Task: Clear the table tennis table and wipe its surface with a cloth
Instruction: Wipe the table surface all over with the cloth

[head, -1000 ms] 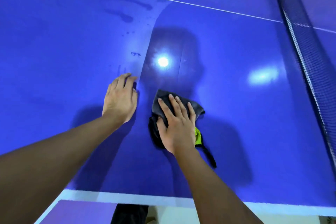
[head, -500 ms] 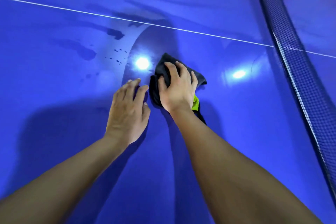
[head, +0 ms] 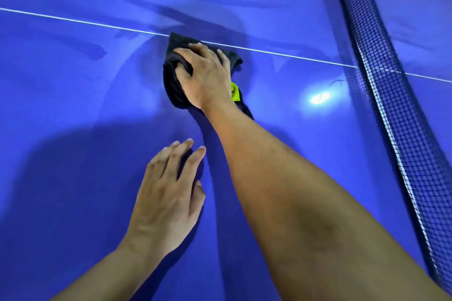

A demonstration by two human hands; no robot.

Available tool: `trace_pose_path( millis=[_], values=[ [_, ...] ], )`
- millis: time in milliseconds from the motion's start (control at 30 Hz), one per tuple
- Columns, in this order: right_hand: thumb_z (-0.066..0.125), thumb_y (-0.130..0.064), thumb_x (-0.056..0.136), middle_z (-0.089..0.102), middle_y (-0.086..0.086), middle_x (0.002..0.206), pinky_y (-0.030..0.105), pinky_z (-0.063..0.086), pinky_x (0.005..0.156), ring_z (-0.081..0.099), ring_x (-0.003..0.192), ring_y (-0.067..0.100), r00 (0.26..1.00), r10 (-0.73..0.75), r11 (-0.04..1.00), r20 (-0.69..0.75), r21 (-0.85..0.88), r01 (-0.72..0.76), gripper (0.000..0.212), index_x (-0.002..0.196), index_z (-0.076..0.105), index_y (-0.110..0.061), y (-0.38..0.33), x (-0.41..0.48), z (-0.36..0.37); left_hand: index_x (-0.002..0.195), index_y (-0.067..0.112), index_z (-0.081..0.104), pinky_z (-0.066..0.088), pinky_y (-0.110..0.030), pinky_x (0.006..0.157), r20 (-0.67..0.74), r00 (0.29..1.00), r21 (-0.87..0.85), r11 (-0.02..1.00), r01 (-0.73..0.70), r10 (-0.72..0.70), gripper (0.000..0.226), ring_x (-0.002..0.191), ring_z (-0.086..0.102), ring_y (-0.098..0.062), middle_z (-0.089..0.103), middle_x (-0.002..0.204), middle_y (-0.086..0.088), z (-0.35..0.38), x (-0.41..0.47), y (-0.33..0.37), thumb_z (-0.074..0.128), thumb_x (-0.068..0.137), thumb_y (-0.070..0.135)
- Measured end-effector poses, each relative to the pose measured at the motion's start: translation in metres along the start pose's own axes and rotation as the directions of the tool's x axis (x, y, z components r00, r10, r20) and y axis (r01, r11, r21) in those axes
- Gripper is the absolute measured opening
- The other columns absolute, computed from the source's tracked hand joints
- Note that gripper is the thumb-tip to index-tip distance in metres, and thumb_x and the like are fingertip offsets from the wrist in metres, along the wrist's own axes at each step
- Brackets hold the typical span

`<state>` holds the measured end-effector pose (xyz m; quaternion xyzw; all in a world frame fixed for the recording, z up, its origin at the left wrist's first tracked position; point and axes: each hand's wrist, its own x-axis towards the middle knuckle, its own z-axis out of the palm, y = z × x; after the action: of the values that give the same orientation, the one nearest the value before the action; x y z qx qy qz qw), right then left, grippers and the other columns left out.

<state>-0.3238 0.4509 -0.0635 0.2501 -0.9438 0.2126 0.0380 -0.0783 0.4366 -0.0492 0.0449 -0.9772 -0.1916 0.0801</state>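
Table (head: 61, 105) – blue, glossy, filling the view from the left edge. Across its far left part a thin white line (head: 73, 21) is seen, with darker wet streaks (head: 95, 52) just below it. At lower centre-left the left hand (head: 166, 200) is seen palm down over the table, its fingers (head: 182, 154) straight and slightly spread, with nothing held; whether the tips touch the surface cannot be told. Further up, at centre, the cloth (head: 172, 83) is found – dark, bunched, lying on the table with its far edge on the white line. It is pressed down by the right hand (head: 208, 76), whose fingers are curled over it, a fold being caught between thumb and forefinger. A yellow-green tag (head: 235, 91) of the cloth is visible at the right side of the wrist, and a dark strip is trailed from under the forearm. To the right a bright glare spot (head: 319, 98) is reflected in the surface. At far right the net (head: 391, 110) is seen, dark mesh running diagonally from top to lower right corner, well apart from both hands.
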Motion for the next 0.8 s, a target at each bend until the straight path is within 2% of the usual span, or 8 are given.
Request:
trace_pose_path(
  millis=[133,233,400,533,633,700,800],
  values=[
    [0.048,-0.042,0.1,0.051,-0.012,0.15,0.038,0.009,0.126,0.041,0.142,0.008,1.0,-0.024,1.0,0.02,0.002,0.024,0.039,0.137,0.06,-0.041,0.014,0.0,-0.004,0.144,0.01,0.05,0.029,-0.04,0.116,0.007,0.998,-0.005,0.998,0.056,-0.056,0.055,0.138,0.043,-0.031,0.049,0.148,-0.012,0.018,-0.005,0.04,0.053,0.09,0.021],
    [0.046,-0.043,0.101,0.049,-0.01,0.154,0.039,0.009,0.126,0.038,0.145,0.009,1.0,0.011,0.999,0.01,-0.036,-0.01,0.04,0.139,0.058,-0.04,0.048,0.0,-0.018,0.145,0.011,0.048,0.028,-0.043,0.118,0.027,0.996,0.013,0.997,0.079,-0.08,0.054,0.142,0.039,-0.031,0.045,0.152,-0.011,0.033,-0.001,0.066,0.051,0.092,0.024],
    [0.045,-0.042,0.101,0.046,-0.008,0.157,0.035,0.012,0.125,0.035,0.147,0.008,0.979,0.197,0.975,-0.055,-0.094,-0.201,0.044,0.144,0.055,-0.038,0.162,-0.02,-0.077,0.145,0.013,0.048,0.027,-0.047,0.118,0.03,0.992,0.085,0.989,0.118,-0.121,0.053,0.145,0.033,-0.034,0.04,0.156,-0.009,0.045,0.003,0.083,0.04,0.095,0.03],
    [0.041,-0.042,0.103,0.046,-0.001,0.157,0.04,0.022,0.123,0.039,0.145,0.017,0.937,0.326,0.917,-0.123,-0.198,-0.345,0.047,0.147,0.052,-0.032,0.267,-0.056,-0.133,0.145,0.013,0.047,0.029,-0.05,0.117,0.047,0.99,0.118,0.985,0.125,-0.131,0.054,0.146,0.033,-0.034,0.038,0.157,-0.007,0.046,0.002,0.083,0.038,0.096,0.032],
    [0.035,-0.056,0.104,0.033,0.005,0.165,0.046,0.012,0.127,0.027,0.153,0.021,0.884,0.457,0.862,-0.103,-0.196,-0.468,0.057,0.155,0.041,-0.032,0.309,-0.079,-0.153,0.145,0.012,0.048,0.032,-0.051,0.114,0.05,0.988,0.141,0.98,0.139,-0.147,0.054,0.144,0.035,-0.035,0.04,0.156,-0.008,0.046,0.003,0.083,0.038,0.096,0.031],
    [0.031,-0.066,0.1,0.025,0.004,0.168,0.045,0.003,0.127,0.017,0.156,0.02,0.885,0.462,0.86,-0.064,-0.212,-0.464,0.067,0.158,0.032,-0.033,0.313,-0.082,-0.152,0.145,0.013,0.048,0.033,-0.051,0.113,0.049,0.987,0.123,0.982,0.147,-0.154,0.054,0.144,0.035,-0.034,0.041,0.156,-0.007,0.043,0.003,0.081,0.038,0.095,0.032],
    [0.028,-0.064,0.1,0.021,0.005,0.17,0.048,0.002,0.127,0.014,0.157,0.02,0.888,0.456,0.856,-0.067,-0.24,-0.457,0.067,0.159,0.029,-0.032,0.308,-0.078,-0.146,0.146,0.015,0.047,0.034,-0.05,0.114,0.071,0.987,0.064,0.988,0.141,-0.145,0.055,0.146,0.034,-0.031,0.04,0.157,-0.005,0.039,0.002,0.077,0.038,0.096,0.034]
  ],
)
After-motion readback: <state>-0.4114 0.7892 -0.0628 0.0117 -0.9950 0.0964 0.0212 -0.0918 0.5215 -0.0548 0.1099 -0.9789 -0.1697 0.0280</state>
